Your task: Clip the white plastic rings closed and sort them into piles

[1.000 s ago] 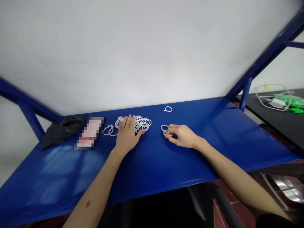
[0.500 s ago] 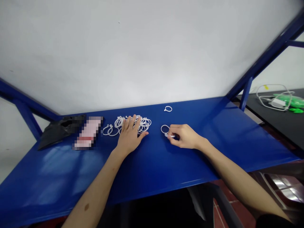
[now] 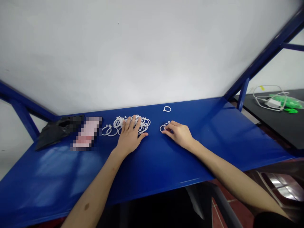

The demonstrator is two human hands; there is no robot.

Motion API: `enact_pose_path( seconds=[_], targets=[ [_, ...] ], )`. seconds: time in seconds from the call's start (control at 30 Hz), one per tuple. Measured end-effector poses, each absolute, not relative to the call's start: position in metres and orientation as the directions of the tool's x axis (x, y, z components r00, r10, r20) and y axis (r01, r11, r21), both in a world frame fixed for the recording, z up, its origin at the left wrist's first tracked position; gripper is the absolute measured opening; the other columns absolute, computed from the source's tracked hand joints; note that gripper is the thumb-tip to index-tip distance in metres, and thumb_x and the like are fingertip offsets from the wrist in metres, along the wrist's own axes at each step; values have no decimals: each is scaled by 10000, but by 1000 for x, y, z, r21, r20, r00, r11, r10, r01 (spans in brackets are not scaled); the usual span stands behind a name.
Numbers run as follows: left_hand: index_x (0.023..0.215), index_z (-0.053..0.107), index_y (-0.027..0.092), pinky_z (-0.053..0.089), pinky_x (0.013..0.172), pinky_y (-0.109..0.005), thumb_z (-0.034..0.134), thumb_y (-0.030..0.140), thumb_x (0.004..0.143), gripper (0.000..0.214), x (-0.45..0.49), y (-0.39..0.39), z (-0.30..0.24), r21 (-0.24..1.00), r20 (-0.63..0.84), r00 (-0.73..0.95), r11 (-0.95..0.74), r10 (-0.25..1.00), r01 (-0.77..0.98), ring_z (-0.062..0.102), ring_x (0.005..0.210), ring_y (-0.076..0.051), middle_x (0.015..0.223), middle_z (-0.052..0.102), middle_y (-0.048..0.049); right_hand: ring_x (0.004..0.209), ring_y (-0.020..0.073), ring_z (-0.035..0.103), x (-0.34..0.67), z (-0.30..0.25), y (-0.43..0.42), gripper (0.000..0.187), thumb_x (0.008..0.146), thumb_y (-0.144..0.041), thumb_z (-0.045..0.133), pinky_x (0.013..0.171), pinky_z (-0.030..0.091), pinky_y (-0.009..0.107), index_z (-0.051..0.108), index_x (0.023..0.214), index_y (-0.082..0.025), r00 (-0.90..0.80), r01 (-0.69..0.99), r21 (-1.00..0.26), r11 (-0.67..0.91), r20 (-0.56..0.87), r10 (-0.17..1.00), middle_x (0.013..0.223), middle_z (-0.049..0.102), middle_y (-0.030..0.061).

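My left hand (image 3: 129, 134) lies flat with its fingers spread over a pile of white curtain rings (image 3: 144, 124), covering part of it. Several rings are tangled together there, each with a small knob or eyelet. At the pile's left edge, a couple of rings (image 3: 109, 130) stick out beyond my fingers. To the right, my right hand (image 3: 178, 133) is closed, thumb and fingers pinching a white curtain ring (image 3: 161, 128) close to the tabletop. Whether a second ring is in these fingers I cannot tell. Behind this hand, a single loose ring (image 3: 167, 109) rests near the wall.
The blue table (image 3: 152, 167) stands against a white wall (image 3: 142, 57), between blue slanted frame bars (image 3: 243, 93). On its left lie a black plastic bag (image 3: 54, 133) and a blurred-out pink, flat object (image 3: 87, 131). A black table (image 3: 268, 123) at right bears a white charger (image 3: 273, 103) and green plastic (image 3: 288, 102).
My right hand has shifted slightly left and away from me, and its fingers have turned along the ring, whose knob now points to the far side. My left hand stays on the pile.
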State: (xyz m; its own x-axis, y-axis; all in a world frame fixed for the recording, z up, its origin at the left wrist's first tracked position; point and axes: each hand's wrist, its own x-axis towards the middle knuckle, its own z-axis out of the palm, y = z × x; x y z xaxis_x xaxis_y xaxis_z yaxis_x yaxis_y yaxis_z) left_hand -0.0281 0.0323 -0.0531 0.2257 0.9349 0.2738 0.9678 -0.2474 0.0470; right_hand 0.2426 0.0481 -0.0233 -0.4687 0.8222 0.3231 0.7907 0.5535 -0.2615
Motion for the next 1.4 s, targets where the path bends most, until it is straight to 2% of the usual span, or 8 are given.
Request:
enact_pose_path(
  seconds=[0.47,0.67,0.97,1.1,1.23,1.3,1.4],
  targets=[
    [1558,318,119,180,1232,-596,423,632,956,798,-27,34,-55,20,291,234,-251,928,968,218,1515,-397,1629,279,-195,741,141,648,230,-21,47,311,971,-492,584,556,326,259,710,974,-208,-460,845,-176,505,244,854,964,692,29],
    [1560,320,127,178,1229,-599,427,619,959,784,-26,33,-55,-1,292,235,-245,927,970,246,1504,-399,1620,308,-184,746,151,660,225,-23,44,266,1017,-421,520,540,323,276,675,1070,-211,-489,851,-99,515,207,848,1050,680,45],
    [1553,334,115,167,1235,-582,428,604,964,771,-24,31,-53,-19,282,239,-244,929,970,245,1506,-385,1613,321,-186,759,157,668,224,-22,42,290,1026,-425,480,550,378,284,671,1097,-218,-488,853,-95,514,203,849,1099,660,51],
    [1556,323,122,167,1234,-584,426,609,965,773,-24,31,-54,-16,280,238,-244,930,970,241,1509,-381,1610,326,-187,765,157,662,225,-20,41,372,1010,-518,478,563,410,285,692,1099,-227,-450,859,-139,492,251,857,1099,660,47],
    [1552,324,131,175,1224,-613,444,614,956,777,-24,31,-51,6,300,237,-250,924,968,243,1500,-411,1611,317,-196,898,194,651,237,-13,54,430,1012,-547,450,693,488,299,705,1101,-212,-381,859,-206,469,357,853,1060,671,64],
    [1548,330,139,183,1215,-634,467,608,949,773,-23,30,-47,16,334,243,-263,911,965,239,1497,-427,1615,303,-203,1020,231,618,248,-8,71,392,1031,-474,441,814,508,332,703,1104,-192,-373,852,-209,479,398,838,1058,677,86],
    [1526,366,138,189,1217,-632,507,537,957,708,-13,23,-38,16,396,294,-326,870,945,260,1490,-414,1600,332,-197,1091,262,596,263,-7,106,333,1026,-339,448,948,502,400,663,1209,-162,-414,838,-209,504,359,837,1168,671,119]
  ],
)
